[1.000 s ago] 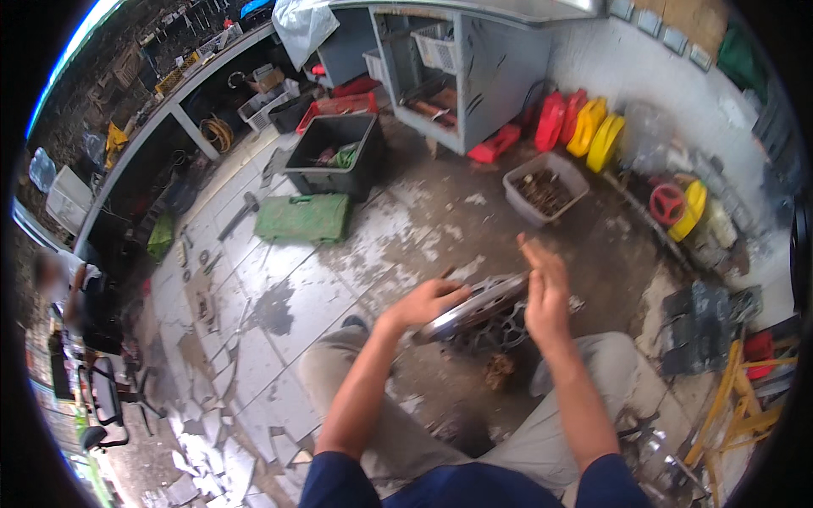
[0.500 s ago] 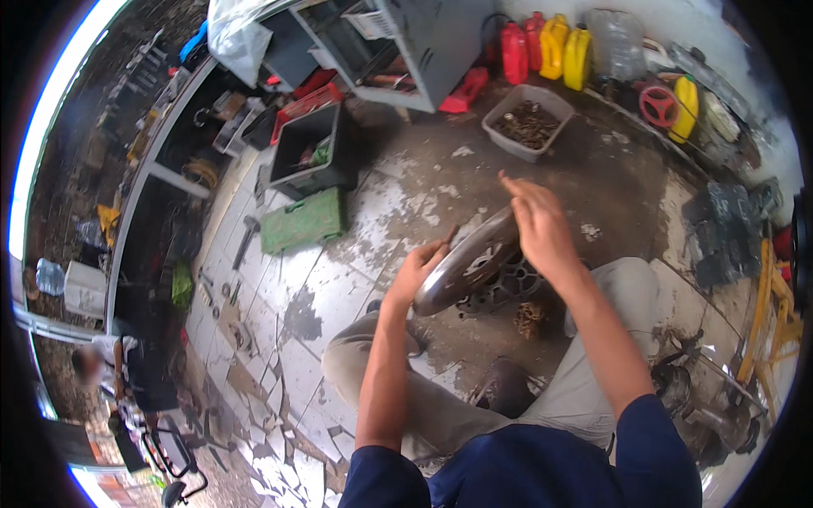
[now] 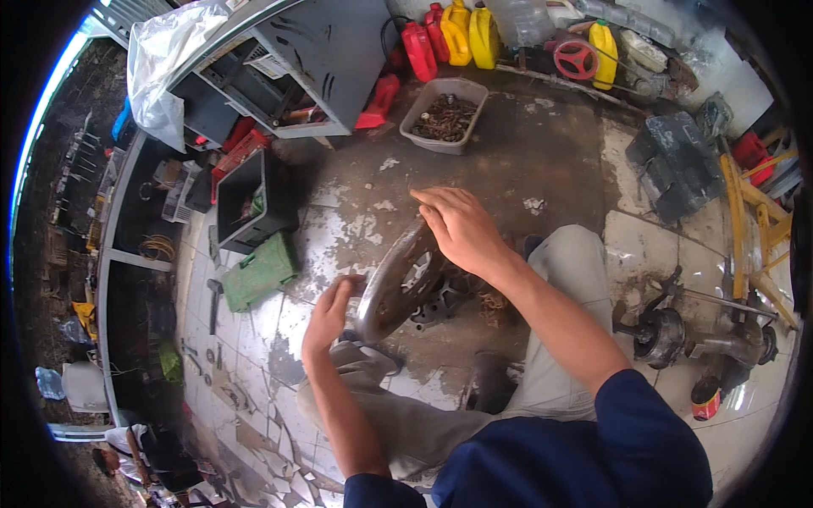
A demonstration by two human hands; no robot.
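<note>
A round, worn metal disc (image 3: 394, 292) with cut-out openings and a shiny rim stands steeply tilted between my hands, above my lap. My right hand (image 3: 461, 224) grips its upper edge, fingers long and close together over the rim. Just left of the disc, my left hand (image 3: 326, 317) is closed in a pinch on a small brown piece (image 3: 356, 280), whose kind I cannot make out. That hand looks slightly apart from the rim. Partly hidden behind the disc, a grey metal part with holes (image 3: 440, 306) lies on the floor between my legs.
A grey tub (image 3: 445, 114) of small metal parts stands ahead. To the left are a black crate (image 3: 246, 203), a green case (image 3: 261, 271) and a hammer (image 3: 215, 300). Red and yellow jugs (image 3: 457, 34) line the back; an axle-like assembly (image 3: 694, 336) lies right.
My view has swung right, so the surroundings sit further left. The disc is tilted more upright. My left hand has drawn off the rim slightly; my right hand remains at the upper edge.
</note>
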